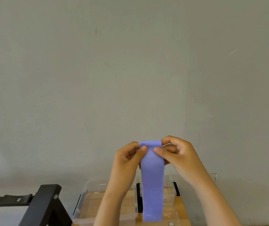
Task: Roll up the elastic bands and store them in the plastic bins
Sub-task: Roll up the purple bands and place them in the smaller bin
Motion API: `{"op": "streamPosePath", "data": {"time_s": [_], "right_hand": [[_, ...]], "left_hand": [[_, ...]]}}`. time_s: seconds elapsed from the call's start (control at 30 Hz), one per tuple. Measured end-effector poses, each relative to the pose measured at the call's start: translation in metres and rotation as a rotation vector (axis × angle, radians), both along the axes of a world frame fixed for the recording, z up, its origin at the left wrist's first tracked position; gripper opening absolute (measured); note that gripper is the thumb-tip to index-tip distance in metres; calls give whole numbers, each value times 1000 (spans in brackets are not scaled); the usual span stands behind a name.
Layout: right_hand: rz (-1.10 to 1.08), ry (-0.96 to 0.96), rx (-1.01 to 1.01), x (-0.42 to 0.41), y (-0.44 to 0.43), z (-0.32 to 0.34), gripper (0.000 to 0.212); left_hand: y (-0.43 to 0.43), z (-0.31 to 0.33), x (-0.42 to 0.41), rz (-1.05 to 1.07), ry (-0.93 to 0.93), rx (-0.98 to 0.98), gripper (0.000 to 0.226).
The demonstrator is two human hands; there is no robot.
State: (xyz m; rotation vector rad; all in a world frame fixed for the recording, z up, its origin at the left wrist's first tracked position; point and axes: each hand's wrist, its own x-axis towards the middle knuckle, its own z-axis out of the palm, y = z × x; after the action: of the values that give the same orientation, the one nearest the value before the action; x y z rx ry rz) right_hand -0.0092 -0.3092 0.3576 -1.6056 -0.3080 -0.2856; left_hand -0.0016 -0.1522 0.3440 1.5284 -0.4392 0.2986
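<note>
Slippage was your main risk: your left hand (131,154) and right hand (173,152) only pinched the band (151,181) by its top edge, dangling unrolled above the bins (88,198), so stretchy rubber could have sprung loose.

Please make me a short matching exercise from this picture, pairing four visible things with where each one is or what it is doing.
Things:
1. purple elastic band
2. left hand
3. clear plastic bin
4. black frame

Descriptions:
A. standing left of the wooden table
B. pinching the band's top left corner
C. hanging down from both hands
D. resting on the wooden table, under the arms

Pairs: 1-C, 2-B, 3-D, 4-A
</note>
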Motion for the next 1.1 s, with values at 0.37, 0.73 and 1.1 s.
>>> {"op": "streamPosePath", "data": {"time_s": [0.37, 0.73, 1.1], "right_hand": [[298, 101, 335, -12, 5, 7, 10], [274, 71, 273, -10, 3, 6, 13], [388, 34, 343, -11, 5, 7, 20]], "left_hand": [[15, 10, -9, -240, 159, -206, 21], [26, 17, -11, -139, 56, -61, 17], [28, 15, -16, -302, 82, -242, 14]]}}
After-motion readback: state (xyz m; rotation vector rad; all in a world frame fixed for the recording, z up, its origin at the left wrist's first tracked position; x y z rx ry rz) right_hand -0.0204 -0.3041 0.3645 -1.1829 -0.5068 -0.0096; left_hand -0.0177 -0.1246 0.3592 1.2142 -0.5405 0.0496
